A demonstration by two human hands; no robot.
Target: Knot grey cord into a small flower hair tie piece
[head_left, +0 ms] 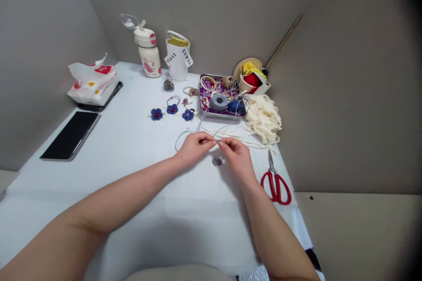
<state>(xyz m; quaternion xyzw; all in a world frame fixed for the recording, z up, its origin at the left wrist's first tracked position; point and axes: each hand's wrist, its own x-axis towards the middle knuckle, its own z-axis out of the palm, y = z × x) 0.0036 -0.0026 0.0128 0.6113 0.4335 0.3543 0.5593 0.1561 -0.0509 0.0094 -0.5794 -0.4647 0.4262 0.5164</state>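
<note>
Grey cord loops out from between my hands and runs back toward the metal tray. My left hand pinches the cord between thumb and fingers. Touching or nearly touching those fingertips, my right hand pinches the same cord. Just below the fingers lies a small round grey piece on the white table. In the tray sit a grey cord spool, a blue ball of cord and many coloured beads. Blue flower pieces with red or purple centres rest left of the tray.
Red-handled scissors lie at the right edge near my right forearm. Cream lace is heaped beside the tray, with a cup of yarn behind it. A phone, tissue pack, bottle and white canister stand or lie around.
</note>
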